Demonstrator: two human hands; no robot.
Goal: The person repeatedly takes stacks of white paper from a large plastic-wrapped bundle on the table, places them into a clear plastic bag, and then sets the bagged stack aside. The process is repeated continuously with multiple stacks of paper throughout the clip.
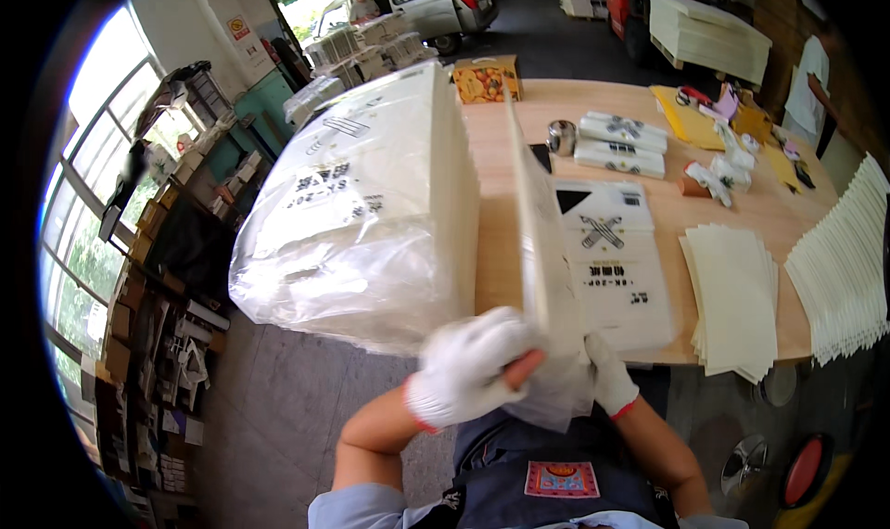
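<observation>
Between my hands a clear plastic bag with a pack of cream paper sheets (545, 242) stands on edge, slightly blurred. My left hand (477, 367), in a white glove with the thumb tip bare, is closed at its near lower end. On the opposite side my gloved right hand (610, 376) grips the bag's edge, its fingers partly hidden. To the left rises a tall stack of bagged paper packs (362, 186) with dark print. A flat pile of printed plastic bags (619, 279) lies right of the held pack.
Loose cream sheets (732, 293) and a fanned row of paper (839, 260) lie on the wooden table (496, 158) at right. Farther back are rolled bags (621, 144), a tape roll (561, 138) and a fruit-print carton (487, 82). Two people stand in the background, near a van and a loaded forklift.
</observation>
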